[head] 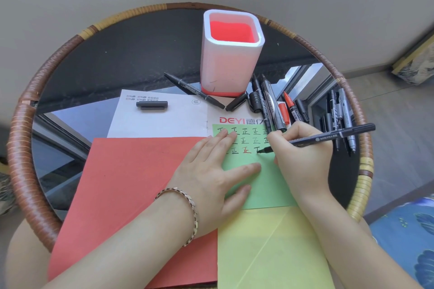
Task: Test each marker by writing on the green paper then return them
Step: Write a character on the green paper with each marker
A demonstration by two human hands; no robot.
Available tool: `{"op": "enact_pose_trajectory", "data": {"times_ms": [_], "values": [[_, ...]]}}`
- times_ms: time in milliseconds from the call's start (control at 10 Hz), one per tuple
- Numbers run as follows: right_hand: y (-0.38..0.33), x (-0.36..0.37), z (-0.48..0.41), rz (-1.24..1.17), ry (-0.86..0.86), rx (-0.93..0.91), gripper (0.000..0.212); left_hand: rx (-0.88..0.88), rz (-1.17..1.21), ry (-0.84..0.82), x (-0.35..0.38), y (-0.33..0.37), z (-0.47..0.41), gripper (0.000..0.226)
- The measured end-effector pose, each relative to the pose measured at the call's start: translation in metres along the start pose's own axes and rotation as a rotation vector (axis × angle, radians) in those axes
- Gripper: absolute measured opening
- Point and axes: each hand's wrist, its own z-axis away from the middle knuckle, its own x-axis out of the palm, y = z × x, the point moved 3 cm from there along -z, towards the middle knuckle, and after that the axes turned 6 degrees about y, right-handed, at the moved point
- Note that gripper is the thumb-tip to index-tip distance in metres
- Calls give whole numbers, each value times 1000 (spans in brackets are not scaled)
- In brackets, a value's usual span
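Flat left hand (211, 171) presses smooth green paper (265, 185); right hand (303, 157) pinches slim black marker (333, 137), tip seemingly touching.

Two hands counted: left hand (211, 171), right hand (303, 155). Four sheets counted: one green paper (265, 183), one red sheet (131, 190), one yellow sheet (270, 253), one white leaflet (159, 122). One pen holder (231, 54) seen. One held marker (328, 137), one black marker (192, 90) left of holder, one red marker (291, 107) counted; black pile (270, 103) overlapped, number not told. One loose cap (152, 104), one bracelet (187, 204) noted.
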Motion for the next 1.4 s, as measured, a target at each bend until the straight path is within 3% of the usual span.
{"op": "enact_pose_trajectory", "data": {"times_ms": [400, 700, 900, 1000, 1100, 1200, 1300, 1400], "values": [[7, -5, -3, 29, 68, -13, 28, 7, -3, 10, 0, 0, 0, 39], [5, -9, -4, -131, 102, -23, 33, 21, -24, 24, 1, -1, 0, 39], [-3, -20, -6, -185, -164, -21, 11, 41, -85, 25, 2, 0, -1, 38], [-4, -36, -6, -71, -213, -95, 23, 40, -124, 40, 3, 6, -4, 37], [-7, -62, -13, 123, -140, -221, 4, 63, -153, 65, 5, 11, -9, 34], [-8, -75, -21, 273, -160, -412, 10, 79, -182, 85, 9, 13, -10, 33], [6, -81, -37, 591, -148, -624, 23, 93, -164, 121, 10, 12, -8, 30], [20, -71, -46, 835, -106, -695, 42, 101, -185, 117, 12, 10, -8, 28]]}}
